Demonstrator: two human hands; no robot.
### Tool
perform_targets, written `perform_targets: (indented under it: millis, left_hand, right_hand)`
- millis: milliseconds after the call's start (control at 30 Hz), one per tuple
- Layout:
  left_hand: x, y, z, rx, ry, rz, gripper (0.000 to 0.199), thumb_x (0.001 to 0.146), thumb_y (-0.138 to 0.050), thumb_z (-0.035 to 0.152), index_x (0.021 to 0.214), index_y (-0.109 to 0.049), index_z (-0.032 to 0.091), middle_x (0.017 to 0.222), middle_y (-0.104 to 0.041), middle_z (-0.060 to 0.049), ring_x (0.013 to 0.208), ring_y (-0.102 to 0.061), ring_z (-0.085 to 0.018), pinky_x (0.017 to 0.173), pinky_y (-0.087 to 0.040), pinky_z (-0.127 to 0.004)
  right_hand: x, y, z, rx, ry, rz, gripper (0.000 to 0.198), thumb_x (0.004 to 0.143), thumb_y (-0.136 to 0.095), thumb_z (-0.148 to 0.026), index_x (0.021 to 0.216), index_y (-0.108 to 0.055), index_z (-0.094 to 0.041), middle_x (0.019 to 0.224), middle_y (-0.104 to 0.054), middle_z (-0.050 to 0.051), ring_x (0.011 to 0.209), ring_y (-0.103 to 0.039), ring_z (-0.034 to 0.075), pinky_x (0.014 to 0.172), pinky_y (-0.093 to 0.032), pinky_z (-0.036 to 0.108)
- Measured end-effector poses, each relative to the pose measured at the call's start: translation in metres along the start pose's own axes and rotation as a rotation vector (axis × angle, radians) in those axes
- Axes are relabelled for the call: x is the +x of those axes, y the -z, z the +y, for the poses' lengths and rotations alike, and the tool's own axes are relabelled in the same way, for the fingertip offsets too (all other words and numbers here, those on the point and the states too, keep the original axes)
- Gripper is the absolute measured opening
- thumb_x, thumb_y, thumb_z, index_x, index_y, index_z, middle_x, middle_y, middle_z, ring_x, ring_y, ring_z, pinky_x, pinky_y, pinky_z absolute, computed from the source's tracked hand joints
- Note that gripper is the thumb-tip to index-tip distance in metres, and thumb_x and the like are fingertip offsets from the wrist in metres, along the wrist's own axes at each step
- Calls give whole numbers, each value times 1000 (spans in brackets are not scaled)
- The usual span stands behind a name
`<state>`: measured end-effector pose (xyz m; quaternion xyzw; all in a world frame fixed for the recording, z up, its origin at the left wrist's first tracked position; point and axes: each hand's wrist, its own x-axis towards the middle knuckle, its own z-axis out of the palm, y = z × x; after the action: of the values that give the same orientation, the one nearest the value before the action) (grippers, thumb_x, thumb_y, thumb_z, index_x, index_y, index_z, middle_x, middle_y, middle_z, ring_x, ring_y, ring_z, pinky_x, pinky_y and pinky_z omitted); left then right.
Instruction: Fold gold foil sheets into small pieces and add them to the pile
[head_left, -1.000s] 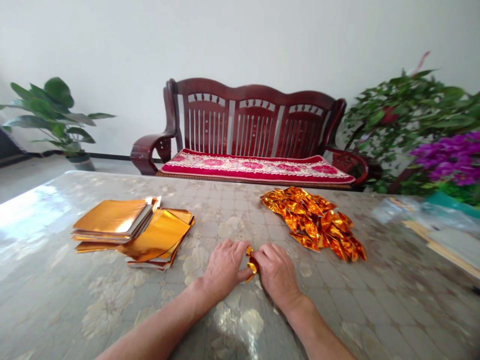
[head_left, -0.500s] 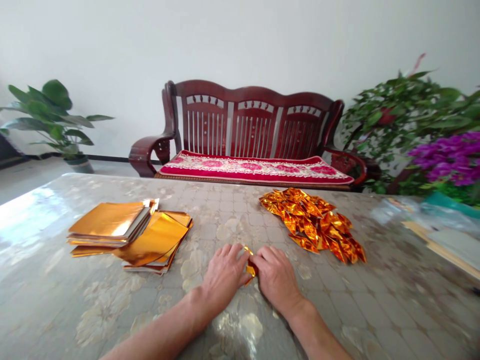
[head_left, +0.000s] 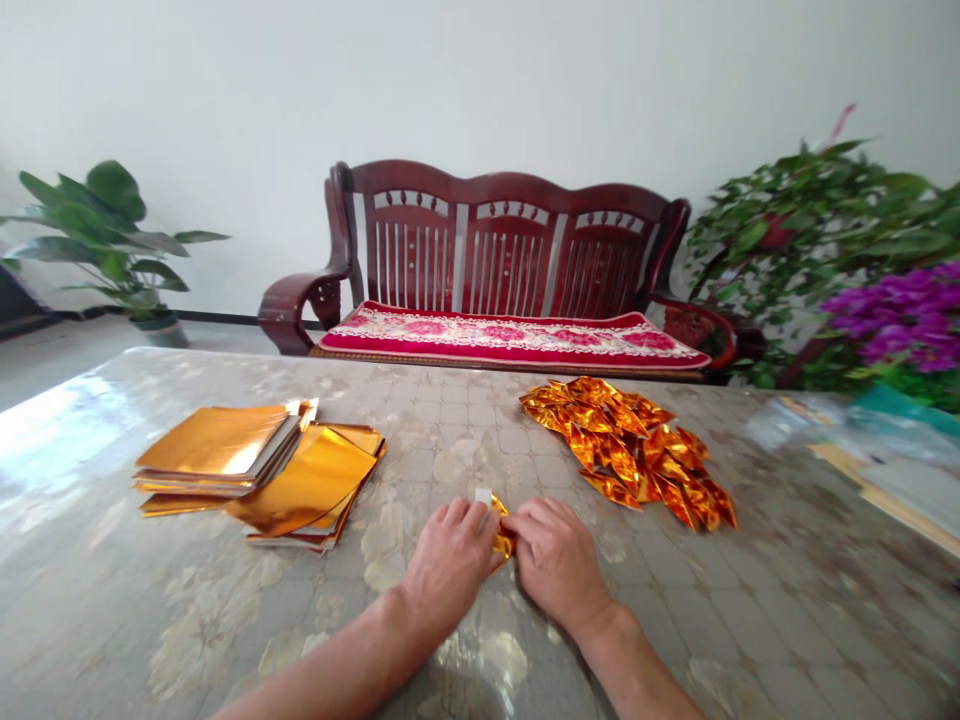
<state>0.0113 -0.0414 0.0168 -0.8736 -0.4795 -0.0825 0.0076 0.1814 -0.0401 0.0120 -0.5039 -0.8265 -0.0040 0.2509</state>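
Note:
Between my two hands, low over the near middle of the table, is a small piece of gold foil paper (head_left: 504,541), partly folded, with a pale corner showing at its top. My left hand (head_left: 451,548) grips its left side, and the fingers hide much of it. My right hand (head_left: 556,555) pinches the right side with thumb and forefinger. Off to the left lie stacks of flat gold foil sheets (head_left: 217,438). A heap of folded gold foil pieces (head_left: 622,440) sits beyond my right hand.
The table (head_left: 420,390) has a glossy patterned cover. Clear plastic bags (head_left: 802,420) and a pale board lie at its right edge. Behind stands a dark red wooden bench (head_left: 502,240) with a red floral cushion. Potted plants (head_left: 112,230) and purple flowers (head_left: 900,315) flank it.
A pale corner of the paper now shows above my left fingers. Both hands have shifted only slightly, still on the foil paper.

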Motion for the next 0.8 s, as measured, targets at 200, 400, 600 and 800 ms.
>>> perform_targets:
  millis: [200,400,600,800]
  left_hand:
    - [2,5,1,9,11,-32,21,93,-61,32,111,-61,21,106,-63,-4,98,-58,-25,80,-52,-38]
    - [2,7,2,24,1,-30,22,93,-62,34,110,-61,21,105,-64,-4,97,-59,-25,79,-52,-38]
    - [2,7,1,33,0,-29,24,92,-63,36,110,-61,20,105,-64,-5,97,-59,-26,79,-53,-38]
    - [2,9,1,40,-12,-35,25,93,-61,34,113,-61,20,108,-64,-6,99,-59,-26,81,-53,-38]
  right_hand:
    - [0,4,4,17,-91,-25,31,80,-54,-2,84,-75,-24,77,-64,1,79,-56,17,74,-37,27]
    - [-1,13,7,-37,-56,-70,32,78,-53,0,79,-74,-24,78,-65,1,80,-56,17,74,-34,28]
    - [-1,16,12,-77,-24,-74,34,78,-53,1,78,-74,-26,79,-68,0,81,-57,17,73,-32,30]
    - [-1,15,24,-22,-186,12,34,75,-49,4,66,-70,-21,73,-67,1,77,-59,17,75,-38,29]
